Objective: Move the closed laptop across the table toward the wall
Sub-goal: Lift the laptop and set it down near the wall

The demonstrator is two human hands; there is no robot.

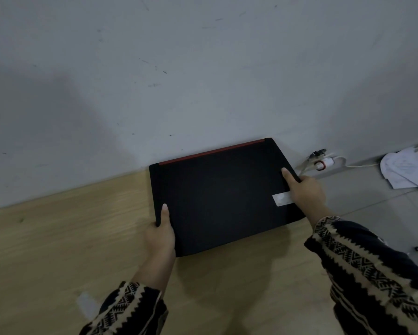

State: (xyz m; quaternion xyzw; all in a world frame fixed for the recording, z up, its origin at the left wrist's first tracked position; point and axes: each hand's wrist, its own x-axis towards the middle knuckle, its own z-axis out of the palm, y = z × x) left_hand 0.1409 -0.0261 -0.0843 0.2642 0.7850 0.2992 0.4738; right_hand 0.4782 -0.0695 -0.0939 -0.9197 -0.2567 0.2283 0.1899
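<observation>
The closed black laptop [220,197] has a red strip along its far edge and a white sticker near its right side. It lies on the light wooden table [58,238] with its far edge at the grey wall [179,68]. My left hand [161,235] grips the laptop's near-left corner, thumb on the lid. On the right edge sits my right hand [304,189], thumb on top and fingers under the side. The laptop's right part reaches past the table's right edge.
To the right, beyond the table, grey floor tiles [382,213] hold crumpled white papers [406,170] and a white plug with cables [324,163] by the wall. Patterned sleeves cover both forearms.
</observation>
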